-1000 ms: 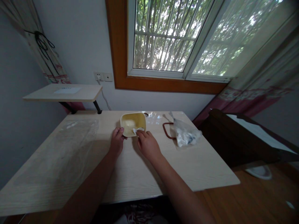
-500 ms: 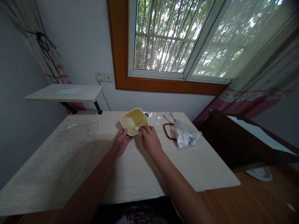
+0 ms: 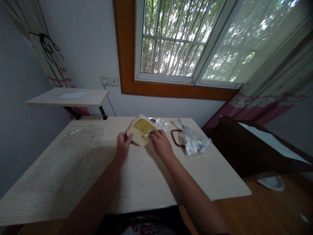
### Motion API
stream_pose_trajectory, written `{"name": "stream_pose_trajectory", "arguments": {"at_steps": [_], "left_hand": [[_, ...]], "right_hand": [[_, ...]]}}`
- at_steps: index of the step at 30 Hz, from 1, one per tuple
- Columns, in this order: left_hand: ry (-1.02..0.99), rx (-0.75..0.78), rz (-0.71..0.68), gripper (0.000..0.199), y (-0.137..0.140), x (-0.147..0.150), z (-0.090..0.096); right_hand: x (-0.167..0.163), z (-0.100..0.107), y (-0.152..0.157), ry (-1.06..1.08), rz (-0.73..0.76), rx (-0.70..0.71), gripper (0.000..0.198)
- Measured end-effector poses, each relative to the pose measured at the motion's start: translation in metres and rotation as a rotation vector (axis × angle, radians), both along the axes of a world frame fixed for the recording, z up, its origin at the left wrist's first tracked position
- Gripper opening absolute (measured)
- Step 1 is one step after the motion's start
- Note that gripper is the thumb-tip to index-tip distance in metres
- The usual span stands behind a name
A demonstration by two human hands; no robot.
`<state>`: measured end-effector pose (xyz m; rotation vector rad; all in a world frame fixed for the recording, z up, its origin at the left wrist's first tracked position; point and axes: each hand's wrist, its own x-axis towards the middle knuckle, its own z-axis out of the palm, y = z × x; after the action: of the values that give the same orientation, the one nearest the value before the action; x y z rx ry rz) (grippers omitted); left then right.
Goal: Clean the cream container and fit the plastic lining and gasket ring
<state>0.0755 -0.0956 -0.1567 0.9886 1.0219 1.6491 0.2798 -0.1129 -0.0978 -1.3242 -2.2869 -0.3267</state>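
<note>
Beneath a window (image 3: 176, 36), near the far edge of a pale desk (image 3: 146, 179), fingers of the left hand (image 3: 123, 144) grip a tilted yellow bowl (image 3: 137, 133); those of the right hand (image 3: 161, 143) pinch a white scrap (image 3: 147, 135) inside its rim.

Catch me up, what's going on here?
A person's left hand grips the near-left edge of a pale yellow plastic container, tilted with its opening toward the camera. The right hand holds a small white wad, possibly tissue, at the container's right inner side. On the table to the right lies a knotted clear plastic bag with white contents, beside a reddish-brown loop.
</note>
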Motion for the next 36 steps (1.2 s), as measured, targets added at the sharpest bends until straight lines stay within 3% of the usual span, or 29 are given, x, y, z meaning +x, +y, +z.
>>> {"name": "stream_pose_trajectory", "arguments": {"at_steps": [5,9,21,29,36], "left_hand": [[0.197,0.016,0.150,0.036,0.002,-0.006,0.001],[0.263,0.029,0.185,0.031,0.000,-0.008,0.003],[0.291,0.013,0.077,0.031,-0.006,-0.006,0.010],[0.212,-0.012,-0.007,0.037,-0.006,-0.004,0.008],[0.224,-0.001,-0.032,0.034,-0.007,-0.002,0.007]], "right_hand": [[0.004,0.000,0.002,-0.021,0.028,0.019,0.019],[0.005,-0.002,0.001,-0.079,0.029,0.015,0.019],[-0.004,-0.010,-0.011,-0.153,-0.054,-0.152,0.027],[-0.025,-0.018,-0.026,0.074,-0.081,-0.306,0.041],[-0.039,-0.019,-0.032,0.290,0.023,-0.358,0.048]]}}
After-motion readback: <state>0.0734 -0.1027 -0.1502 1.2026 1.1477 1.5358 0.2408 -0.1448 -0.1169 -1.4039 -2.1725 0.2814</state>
